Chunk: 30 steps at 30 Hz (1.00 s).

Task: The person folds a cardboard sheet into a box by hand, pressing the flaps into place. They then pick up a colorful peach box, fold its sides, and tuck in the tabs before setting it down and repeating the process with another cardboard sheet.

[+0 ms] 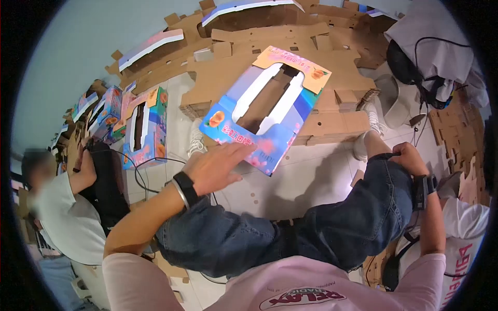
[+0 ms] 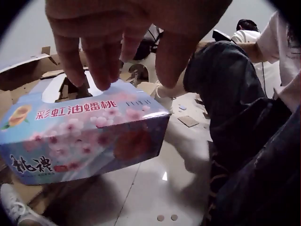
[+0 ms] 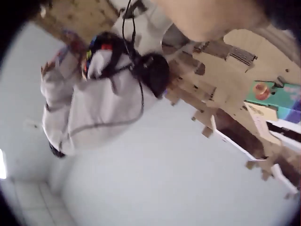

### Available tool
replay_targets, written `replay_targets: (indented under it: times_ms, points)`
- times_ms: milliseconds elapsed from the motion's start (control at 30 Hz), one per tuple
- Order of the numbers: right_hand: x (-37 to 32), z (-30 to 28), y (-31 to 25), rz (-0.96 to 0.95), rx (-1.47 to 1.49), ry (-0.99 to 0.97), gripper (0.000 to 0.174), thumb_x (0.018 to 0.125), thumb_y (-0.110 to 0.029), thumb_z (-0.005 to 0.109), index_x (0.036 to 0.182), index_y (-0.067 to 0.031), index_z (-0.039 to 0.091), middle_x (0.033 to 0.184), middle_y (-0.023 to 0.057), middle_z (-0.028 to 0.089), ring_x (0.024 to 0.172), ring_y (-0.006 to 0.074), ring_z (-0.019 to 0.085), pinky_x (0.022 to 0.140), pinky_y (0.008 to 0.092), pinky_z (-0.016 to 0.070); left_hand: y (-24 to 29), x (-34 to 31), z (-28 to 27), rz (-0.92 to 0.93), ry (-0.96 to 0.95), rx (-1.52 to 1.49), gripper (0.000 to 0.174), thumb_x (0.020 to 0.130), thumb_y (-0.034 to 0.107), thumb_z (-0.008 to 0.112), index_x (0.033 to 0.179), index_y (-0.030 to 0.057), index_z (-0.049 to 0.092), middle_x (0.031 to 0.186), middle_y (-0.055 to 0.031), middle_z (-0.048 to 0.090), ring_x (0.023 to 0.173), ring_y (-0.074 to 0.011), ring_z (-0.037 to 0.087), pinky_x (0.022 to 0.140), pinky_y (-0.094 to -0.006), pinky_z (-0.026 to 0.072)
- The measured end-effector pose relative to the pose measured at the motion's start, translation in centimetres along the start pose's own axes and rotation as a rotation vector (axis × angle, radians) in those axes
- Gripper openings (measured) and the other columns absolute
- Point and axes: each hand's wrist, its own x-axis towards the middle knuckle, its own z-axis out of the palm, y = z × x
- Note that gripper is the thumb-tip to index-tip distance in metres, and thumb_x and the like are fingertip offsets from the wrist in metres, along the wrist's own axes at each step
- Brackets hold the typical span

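A printed fruit box [image 1: 301, 116] with a long opening in its top rests tilted on a stack of flat cardboard [image 1: 332, 67]. The left hand [image 1: 215, 168] is over the box's near left edge, fingers extended; in the left wrist view that hand [image 2: 127, 42] hangs above the box [image 2: 94, 136], its fingertips near the top panel. Whether they touch it cannot be told. On the right knee, the right hand [image 1: 411, 159] has its fingers bent at the hem of the denim shorts [image 1: 384, 181]. Part of the right hand [image 3: 211, 16] shows blurred in the right wrist view.
Several printed boxes [image 1: 158, 132] stand on the left beside a seated person [image 1: 70, 217]. Cardboard pieces [image 1: 155, 65] line the wall behind. A black cable [image 1: 137, 173] crosses the tiled floor. A grey cloth [image 1: 425, 39] with a dark bag lies at the upper right.
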Motion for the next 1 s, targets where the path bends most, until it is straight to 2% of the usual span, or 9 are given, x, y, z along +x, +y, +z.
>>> replay_targets:
  times_ms: [133,267,400,533,600,733,800,933,1000]
  points:
    - [4.2,-1.4,-1.1,-0.174,-0.209,-0.262,0.032,0.068,-0.028,0.077,0.087,-0.0033,0.068,0.080,0.0164,0.067,0.076,0.0345,0.065,0.068,0.0409,0.0497,-0.7,1.3,-0.7,0.051,-0.035,0.065,0.096,0.064,0.014,0.081,0.147,0.0119,0.032,0.138,-0.0161,0.045,0.126,-0.0354,0.045,0.108,-0.0447,0.0337]
    - [9.9,-0.4,-3.4,-0.266,-0.198,-0.179,0.041,0.069,-0.034,0.078,0.094,-0.0043,0.066,0.085,0.0174,0.067,0.081,0.0328,0.066,0.071,0.0399,0.0503,-3.9,4.2,0.3,0.073,0.024,0.216,0.098,0.063,0.015,0.081,0.147,0.0121,0.031,0.140,-0.0152,0.043,0.128,-0.0349,0.044,0.111,-0.0493,0.0267]
    - [14.6,1.9,-6.7,-0.451,-0.049,-0.387,0.055,0.071,-0.039,0.077,0.108,0.0008,0.064,0.086,0.0202,0.066,0.080,0.0295,0.066,0.072,0.0368,0.0509,-7.2,7.0,1.9,0.104,-0.075,0.337,0.103,0.060,0.027,0.082,0.148,0.0131,0.029,0.120,-0.0122,0.053,0.117,-0.0301,0.052,0.111,-0.0557,0.0212]
    - [15.2,5.8,-9.7,-0.338,0.108,-0.560,0.068,0.073,-0.044,0.077,0.117,0.0047,0.060,0.094,0.0180,0.067,0.086,0.0257,0.065,0.077,0.0351,0.0501,-7.0,7.9,1.5,0.110,-0.154,0.248,0.106,0.058,0.040,0.081,0.148,0.0138,0.031,0.096,-0.0075,0.055,0.099,-0.0267,0.057,0.110,-0.0560,0.0223]
    - [15.2,7.8,-11.2,-0.321,0.547,-0.789,0.075,0.077,-0.039,0.078,0.131,0.0038,0.048,0.103,0.0083,0.063,0.092,0.0178,0.059,0.081,0.0304,0.0474,-5.9,7.6,2.1,0.183,-0.057,0.269,0.103,0.058,0.042,0.080,0.146,0.0137,0.035,0.089,-0.0067,0.053,0.091,-0.0259,0.057,0.109,-0.0544,0.0246]
    - [14.3,10.9,-11.4,-0.374,0.691,-0.855,0.076,0.078,-0.034,0.079,0.135,0.0034,0.044,0.116,0.0084,0.058,0.105,0.0181,0.055,0.090,0.0305,0.0447,-1.4,8.1,2.5,0.143,-0.038,0.147,0.098,0.055,0.038,0.080,0.142,0.0116,0.043,0.080,-0.0048,0.048,0.080,-0.0243,0.053,0.102,-0.0486,0.0322]
    - [12.5,10.4,-11.5,-0.247,0.907,-1.106,0.088,0.079,-0.037,0.078,0.144,0.0013,0.034,0.142,0.0200,0.042,0.122,0.0234,0.048,0.101,0.0355,0.0412,0.5,8.5,1.3,0.170,0.116,-0.041,0.093,0.052,0.034,0.080,0.137,0.0091,0.050,0.078,-0.0047,0.046,0.076,-0.0236,0.051,0.092,-0.0433,0.0359]
    - [12.6,8.7,-11.1,-0.240,0.861,-1.345,0.091,0.081,-0.030,0.076,0.147,0.0022,0.023,0.142,0.0170,0.044,0.128,0.0238,0.044,0.106,0.0350,0.0378,2.3,8.8,-0.2,0.132,0.203,-0.129,0.092,0.049,0.031,0.080,0.133,0.0066,0.055,0.076,-0.0044,0.044,0.073,-0.0233,0.049,0.080,-0.0378,0.0352]
    - [12.8,9.7,-10.7,-0.210,1.013,-1.249,0.091,0.082,-0.032,0.075,0.148,0.0008,0.022,0.142,0.0155,0.043,0.128,0.0239,0.044,0.106,0.0366,0.0371,2.1,9.4,0.2,0.113,0.178,-0.101,0.094,0.051,0.032,0.081,0.136,0.0066,0.051,0.080,-0.0056,0.047,0.076,-0.0240,0.050,0.079,-0.0373,0.0351]
